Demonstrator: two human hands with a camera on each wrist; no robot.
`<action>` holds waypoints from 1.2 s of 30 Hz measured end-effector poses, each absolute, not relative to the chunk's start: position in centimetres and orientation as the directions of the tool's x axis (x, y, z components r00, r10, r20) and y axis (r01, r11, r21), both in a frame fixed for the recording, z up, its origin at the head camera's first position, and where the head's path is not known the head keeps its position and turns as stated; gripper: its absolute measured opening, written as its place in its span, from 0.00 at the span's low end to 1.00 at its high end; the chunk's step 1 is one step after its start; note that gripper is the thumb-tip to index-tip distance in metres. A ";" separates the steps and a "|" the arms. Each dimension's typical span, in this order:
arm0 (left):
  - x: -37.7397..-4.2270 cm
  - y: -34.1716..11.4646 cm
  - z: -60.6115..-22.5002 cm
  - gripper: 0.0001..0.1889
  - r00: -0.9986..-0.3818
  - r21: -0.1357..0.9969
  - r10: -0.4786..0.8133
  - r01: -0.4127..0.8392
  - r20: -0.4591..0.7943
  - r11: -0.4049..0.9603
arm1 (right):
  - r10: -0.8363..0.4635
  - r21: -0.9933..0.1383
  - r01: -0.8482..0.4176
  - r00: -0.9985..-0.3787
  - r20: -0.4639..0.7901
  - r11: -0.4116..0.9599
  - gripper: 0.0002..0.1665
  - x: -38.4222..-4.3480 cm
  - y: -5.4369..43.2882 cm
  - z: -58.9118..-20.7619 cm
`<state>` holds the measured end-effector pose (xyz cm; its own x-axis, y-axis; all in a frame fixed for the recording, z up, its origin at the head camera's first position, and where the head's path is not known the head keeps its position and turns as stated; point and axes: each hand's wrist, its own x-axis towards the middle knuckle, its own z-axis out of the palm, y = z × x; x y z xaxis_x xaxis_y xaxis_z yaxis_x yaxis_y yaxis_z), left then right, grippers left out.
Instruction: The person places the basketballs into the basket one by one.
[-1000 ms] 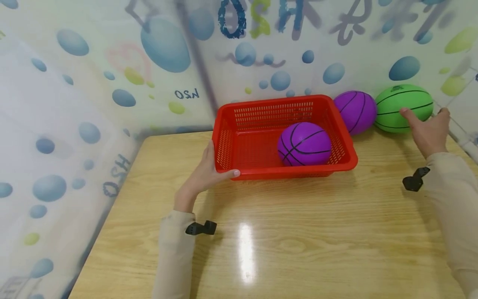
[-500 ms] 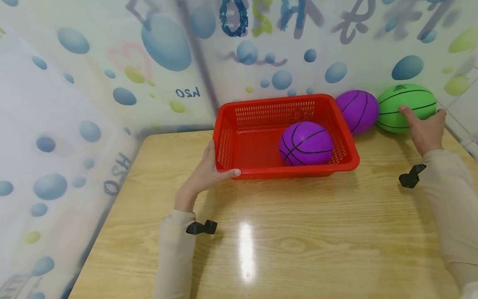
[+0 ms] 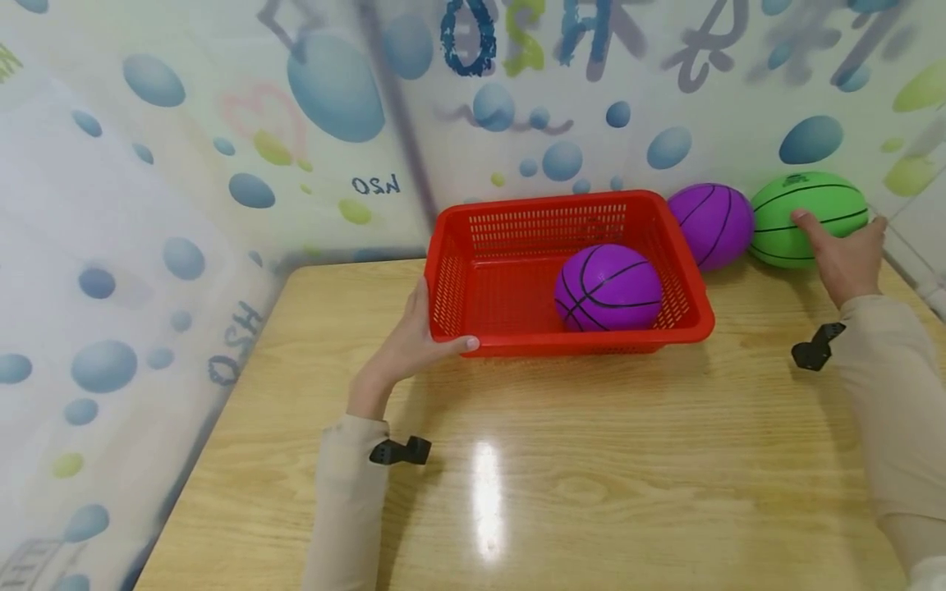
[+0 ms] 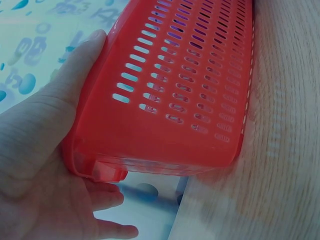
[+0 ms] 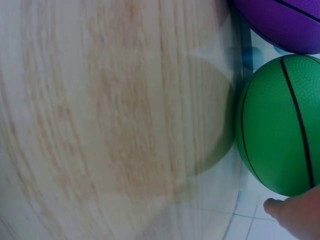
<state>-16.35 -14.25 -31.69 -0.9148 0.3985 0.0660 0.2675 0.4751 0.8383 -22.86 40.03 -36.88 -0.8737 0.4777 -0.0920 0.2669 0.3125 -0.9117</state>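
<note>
I see left hand (image 3: 402, 343) pinching basket (image 3: 576, 339) corner. Right hand (image 3: 848, 256) spread wide at green ball (image 3: 791, 217); fingers part-hidden, grip I can't tell. Basket part-hides outer purple ball (image 3: 715, 226).

In the head view, the front wall of the basket (image 3: 584, 339) hides the underside of the purple ball (image 3: 609, 287) within, and its right end covers part of the other purple ball (image 3: 715, 226). The right hand (image 3: 850, 254) blocks the lower right of the green ball (image 3: 805, 201); the printed mark (image 3: 795, 180) on top is too small to read. The bottom edge cuts off the left sleeve (image 3: 347, 501). In the right wrist view, the right edge crops both balls and the hand.
</note>
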 end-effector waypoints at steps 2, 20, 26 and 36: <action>-16.3 -14.2 -31.6 0.55 -0.915 0.834 0.398 0.273 0.071 0.479 | 0.475 -0.910 0.264 -0.875 -0.087 0.319 0.67 -22.9 40.0 -37.0; -15.8 -14.2 -31.1 0.55 -0.921 0.818 0.387 0.252 0.039 0.517 | 0.507 -0.894 0.307 -0.855 -0.109 0.326 0.69 -23.5 39.4 -37.1; -15.9 -14.2 -31.2 0.55 -0.923 0.816 0.383 0.250 0.038 0.521 | 0.532 -0.894 0.317 -0.840 -0.110 0.315 0.69 -23.8 39.2 -37.0; -16.0 -14.2 -31.2 0.56 -0.920 0.813 0.390 0.260 0.044 0.522 | 0.583 -0.883 0.367 -0.800 -0.140 0.291 0.70 -24.7 39.5 -37.1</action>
<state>-16.01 -14.15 -31.19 -0.9199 0.3898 0.0440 0.2598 0.5216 0.8127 -24.70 39.52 -37.13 -0.8003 0.5829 -0.1404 0.3672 0.2914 -0.8834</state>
